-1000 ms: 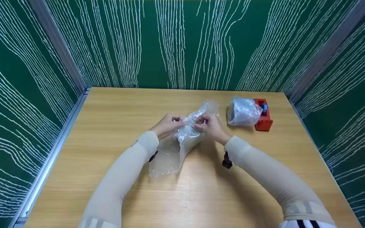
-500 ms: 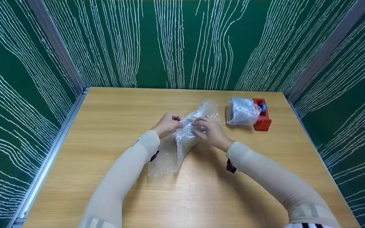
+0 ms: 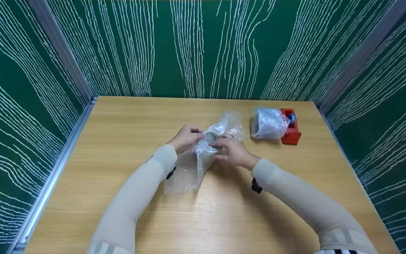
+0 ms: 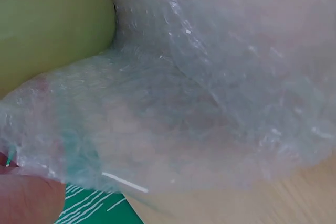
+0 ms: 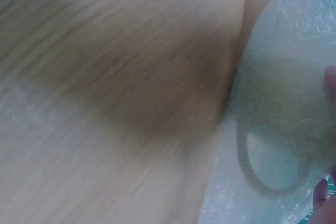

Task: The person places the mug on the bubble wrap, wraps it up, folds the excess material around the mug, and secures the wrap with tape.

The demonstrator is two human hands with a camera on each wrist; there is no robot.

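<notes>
A green mug (image 4: pixel 58 30) lies in a sheet of bubble wrap (image 3: pixel 185 173) at the middle of the table, partly bare in the left wrist view. Its loop handle (image 5: pixel 245 161) shows blurred through the plastic in the right wrist view. My left hand (image 3: pixel 186 138) pinches the wrap at the mug's left side. On the other side, my right hand (image 3: pixel 233 151) has its fingers bent over the wrap at the mug and its thumb lower and apart from them. The wrap hides most of the mug in the head view.
A bundle in bubble wrap (image 3: pixel 269 123) sits at the back right of the wooden table (image 3: pixel 132 116). Right beside it stands a red tape dispenser (image 3: pixel 291 137) with a blue part inside. Green panels with white lines (image 3: pixel 167 53) enclose the table's back and sides.
My right hand has loosened its pinch on the wrap, spread its fingers and lowered slightly around the mug. More of the green mug shows between the hands. My left hand stays nearly still.
</notes>
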